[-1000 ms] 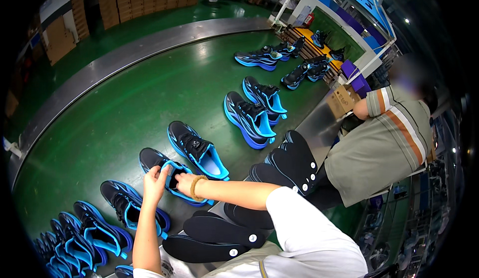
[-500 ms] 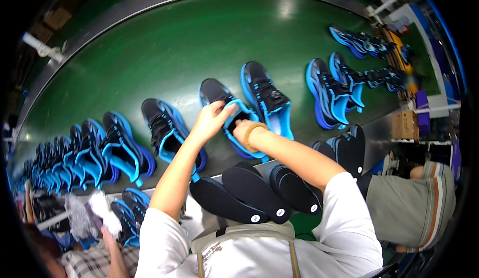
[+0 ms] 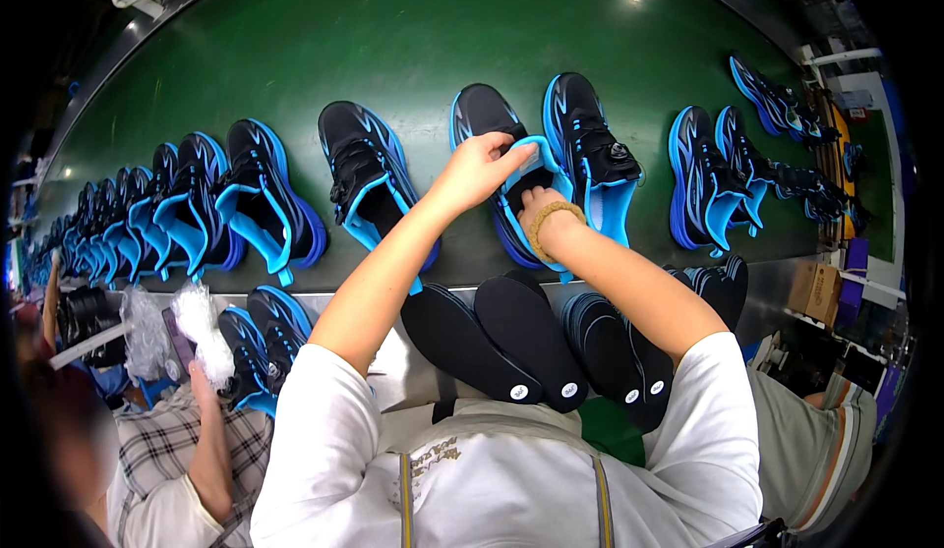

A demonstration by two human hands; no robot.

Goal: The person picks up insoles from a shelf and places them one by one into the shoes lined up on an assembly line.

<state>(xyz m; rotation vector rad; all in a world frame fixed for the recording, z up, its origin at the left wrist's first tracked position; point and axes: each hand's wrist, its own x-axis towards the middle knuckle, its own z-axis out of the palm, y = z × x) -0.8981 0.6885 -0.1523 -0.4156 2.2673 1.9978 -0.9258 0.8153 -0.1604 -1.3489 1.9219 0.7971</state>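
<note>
Shifted rightward and up in the head view since the previous frame, the whole scene, from the green work surface (image 3: pixel 423 32) down, appears to move with the wearer's head. On that surface the black-and-blue sneaker (image 3: pixel 486 115) lies beside a matching sneaker (image 3: pixel 573 115), with black insoles (image 3: pixel 457 340) nearer the wearer. Both hands remain at the same shoe, so the handling appears unfinished: the left hand (image 3: pixel 477 172) pinches its tongue, while the right hand (image 3: pixel 540 206), below a braided bracelet (image 3: pixel 537 233), reaches inside; its grip I cannot tell.
</note>
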